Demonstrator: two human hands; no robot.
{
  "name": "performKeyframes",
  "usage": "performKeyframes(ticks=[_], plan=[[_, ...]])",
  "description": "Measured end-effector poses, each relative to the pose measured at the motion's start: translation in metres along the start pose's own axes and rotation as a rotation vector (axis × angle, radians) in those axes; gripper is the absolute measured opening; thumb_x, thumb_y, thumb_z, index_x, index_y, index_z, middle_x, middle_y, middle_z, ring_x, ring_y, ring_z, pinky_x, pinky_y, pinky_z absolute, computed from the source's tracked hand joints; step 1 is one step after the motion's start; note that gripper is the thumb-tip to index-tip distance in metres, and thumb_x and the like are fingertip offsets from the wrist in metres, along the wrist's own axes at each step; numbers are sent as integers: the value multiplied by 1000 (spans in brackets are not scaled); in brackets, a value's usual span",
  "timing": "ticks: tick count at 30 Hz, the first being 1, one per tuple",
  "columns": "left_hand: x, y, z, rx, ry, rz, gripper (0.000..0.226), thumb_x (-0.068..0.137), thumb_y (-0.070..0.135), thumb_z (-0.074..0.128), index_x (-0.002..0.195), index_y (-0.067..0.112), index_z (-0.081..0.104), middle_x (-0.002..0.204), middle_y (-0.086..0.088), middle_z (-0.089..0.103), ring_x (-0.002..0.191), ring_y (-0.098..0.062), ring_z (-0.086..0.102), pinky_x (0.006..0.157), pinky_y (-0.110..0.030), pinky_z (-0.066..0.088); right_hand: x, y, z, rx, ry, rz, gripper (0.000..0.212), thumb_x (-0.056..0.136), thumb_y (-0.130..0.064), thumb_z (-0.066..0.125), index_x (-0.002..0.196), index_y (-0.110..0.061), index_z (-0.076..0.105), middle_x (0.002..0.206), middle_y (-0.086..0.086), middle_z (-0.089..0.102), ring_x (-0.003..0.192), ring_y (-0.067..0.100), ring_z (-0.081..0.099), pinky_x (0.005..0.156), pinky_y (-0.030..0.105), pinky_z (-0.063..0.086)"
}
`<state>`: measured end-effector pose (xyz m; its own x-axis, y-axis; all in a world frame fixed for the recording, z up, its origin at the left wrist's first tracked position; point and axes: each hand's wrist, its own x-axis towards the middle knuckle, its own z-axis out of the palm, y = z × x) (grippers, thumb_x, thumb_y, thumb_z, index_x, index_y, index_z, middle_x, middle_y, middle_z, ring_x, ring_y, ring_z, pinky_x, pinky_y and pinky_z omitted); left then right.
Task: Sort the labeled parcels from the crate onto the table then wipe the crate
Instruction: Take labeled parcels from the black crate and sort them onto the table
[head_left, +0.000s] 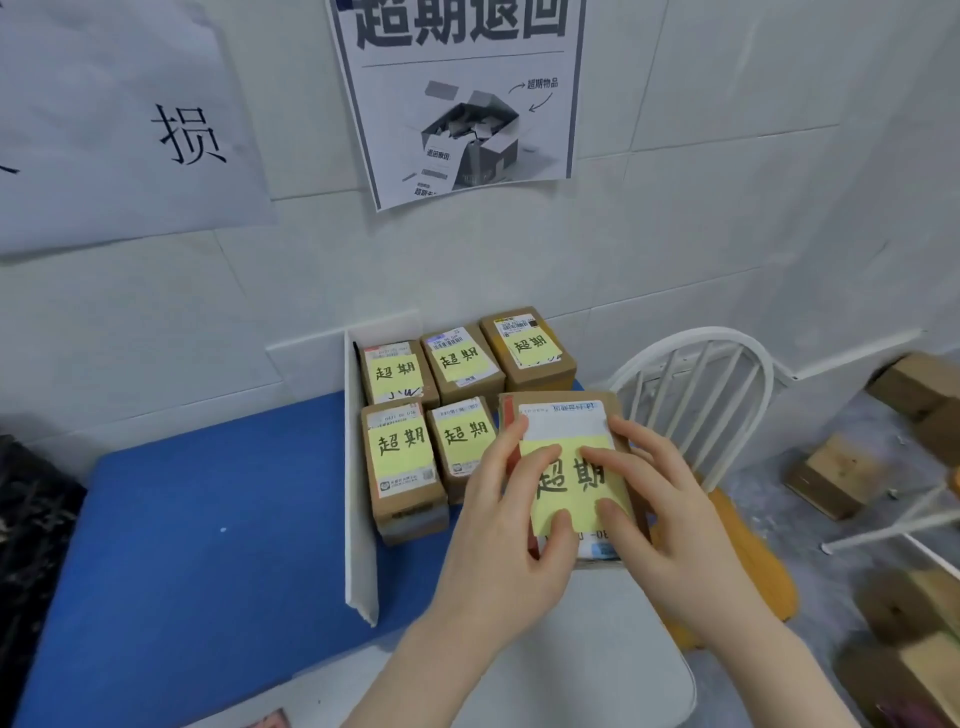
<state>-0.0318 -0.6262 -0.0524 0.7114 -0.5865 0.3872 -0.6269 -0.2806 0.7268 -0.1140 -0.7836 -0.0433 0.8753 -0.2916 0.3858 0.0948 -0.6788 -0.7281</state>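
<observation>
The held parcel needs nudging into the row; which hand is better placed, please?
Probably the right hand: it grips the held parcel on its outer side; the left hand sits beside the neighbouring parcel.

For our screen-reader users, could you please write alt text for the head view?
The left hand and right hand hold a cardboard parcel beside five similar yellow-labelled parcels on a blue table, right of a white divider.
</observation>
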Motion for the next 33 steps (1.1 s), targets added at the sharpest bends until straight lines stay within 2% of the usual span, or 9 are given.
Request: performKeyframes(ticks=[5, 9, 13, 17, 19, 22, 25, 29, 33], plan=[[40, -17, 43, 91, -38, -61, 52, 85, 40, 49, 135, 27, 45, 152, 17, 12, 139, -7, 22, 102, -29, 44, 33, 58, -7, 20, -69, 42, 38, 89, -9, 57, 123, -25, 60, 144, -18, 34, 132, -4, 34, 86, 2, 41], [71, -45, 77, 159, -86, -139, 50, 88, 38, 48, 136, 24, 42, 153, 11, 13, 138, -9, 25, 104, -31, 42, 61, 112, 2, 56, -128, 34, 40, 90, -8, 58, 125, -27, 58, 145, -17, 32, 134, 1, 32, 87, 5, 44], [90, -79, 102, 362, -120, -174, 51, 88, 39, 45, 134, 18, 47, 152, -4, 26, 132, -22, 39, 111, -49, 30, 89, 157, 23, 68, -207, 40, 48, 85, 0, 59, 125, -25, 57, 145, -14, 31, 132, -3, 34, 89, 6, 42], [97, -109, 115, 504, -168, -233, 50, 89, 36, 41, 134, 16, 46, 151, -10, 30, 138, -27, 33, 114, -60, 13, 107, 185, 49, 85, -308, 48, 49, 84, 0, 59, 126, -24, 57, 146, -10, 32, 129, -11, 32, 88, 2, 38], [98, -119, 120, 548, -212, -280, 50, 90, 35, 36, 136, 16, 45, 152, -11, 30, 141, -32, 29, 117, -58, 9, 117, 194, 59, 76, -352, 61, 46, 85, -3, 59, 126, -25, 58, 145, -10, 34, 127, -12, 33, 91, 9, 43], [99, -126, 125, 583, -241, -372, 53, 93, 36, 28, 141, 20, 41, 156, -8, 26, 146, -34, 17, 119, -56, 6, 129, 202, 68, 65, -409, 65, 42, 88, -9, 59, 127, -24, 58, 144, -12, 34, 125, 0, 42, 93, 19, 47], [99, -129, 127, 602, -245, -398, 52, 94, 36, 25, 143, 23, 38, 159, -5, 22, 148, -32, 10, 118, -54, 0, 136, 207, 69, 76, -451, 61, 41, 92, -13, 59, 131, -26, 56, 145, -15, 32, 115, 9, 51, 88, 18, 46], [99, -126, 130, 629, -261, -432, 52, 96, 36, 23, 147, 26, 31, 161, -1, 15, 149, -31, 6, 117, -58, 3, 138, 210, 70, 79, -472, 67, 43, 93, -14, 58, 133, -29, 53, 146, -16, 28, 128, 1, 40, 93, 13, 43], [103, -121, 122, 592, -307, -482, 52, 98, 36, 24, 150, 31, 25, 163, 5, 3, 149, -27, -3, 119, -52, -5, 140, 208, 70, 43, -496, 69, 44, 93, -14, 58, 134, -29, 52, 146, -14, 27, 126, 4, 42, 89, 11, 40]])
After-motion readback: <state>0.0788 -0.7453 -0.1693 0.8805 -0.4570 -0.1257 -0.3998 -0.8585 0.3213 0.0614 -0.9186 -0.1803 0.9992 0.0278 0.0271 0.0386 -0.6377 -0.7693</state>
